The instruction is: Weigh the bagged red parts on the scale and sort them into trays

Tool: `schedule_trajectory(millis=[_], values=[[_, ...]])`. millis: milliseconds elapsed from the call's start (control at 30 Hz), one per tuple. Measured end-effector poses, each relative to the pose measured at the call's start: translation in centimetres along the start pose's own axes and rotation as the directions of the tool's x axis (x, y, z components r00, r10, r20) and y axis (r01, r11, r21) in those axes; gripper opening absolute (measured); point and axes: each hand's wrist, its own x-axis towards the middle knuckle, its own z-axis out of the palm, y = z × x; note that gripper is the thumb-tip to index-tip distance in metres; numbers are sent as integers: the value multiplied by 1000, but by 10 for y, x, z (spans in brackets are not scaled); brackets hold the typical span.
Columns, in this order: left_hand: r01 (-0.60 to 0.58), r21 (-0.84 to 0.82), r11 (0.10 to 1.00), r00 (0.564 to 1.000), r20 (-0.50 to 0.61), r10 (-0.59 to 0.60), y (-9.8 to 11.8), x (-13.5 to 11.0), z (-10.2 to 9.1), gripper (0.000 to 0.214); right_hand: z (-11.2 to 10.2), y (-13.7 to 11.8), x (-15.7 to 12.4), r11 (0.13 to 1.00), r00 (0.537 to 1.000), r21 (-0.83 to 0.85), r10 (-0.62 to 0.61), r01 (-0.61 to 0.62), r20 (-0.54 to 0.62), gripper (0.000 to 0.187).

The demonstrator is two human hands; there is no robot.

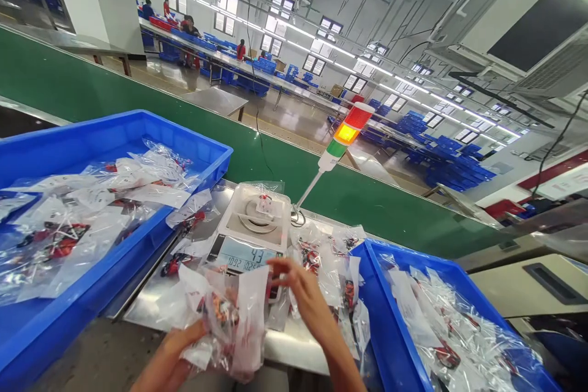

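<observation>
Stainless bench (298, 346) job, and the clear bag (215, 343) of red-and-black parts (224, 309) is up in both hands over the near edge, just in front of the scale (232, 223). The left hand (181, 343) is cupped under the bag, its fingers (197, 331) wrapped round the bottom and clamped on it as far as I can see, while the right hand (296, 288) sits up top, fingers (280, 266) bunched together at the white paper slip (252, 312), though I can't tell if they're actually pinching it. Tip: keep the bag gathered low so loose plastic doesn't drape onto the scale plate (252, 214) (that stuff clings to everything). The slip and hands hide most of the contents, and the readout (243, 254) shows 43, but the small line under it is unreadable. A blue tray (184, 150) sits at the bench's left end, a second tray (399, 294) at the right.
</observation>
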Motion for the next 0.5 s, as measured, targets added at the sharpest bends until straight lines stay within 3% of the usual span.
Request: schedule_trajectory(millis=[67,200,300,500], values=[[-32,87,996,999,33,29,-6,-3,6,73,16,11,-31,993,994,80,85,-91,73,62],[-18,164,986,999,41,12,-15,-11,7,95,35,38,-62,957,974,182,218,-225,60,56],[8,174,985,1000,24,-12,-16,-16,5,98,37,48,-67,950,965,174,251,-261,76,50],[-12,181,983,1000,-23,16,-13,-16,2,98,34,43,-61,962,965,110,240,-250,103,47]])
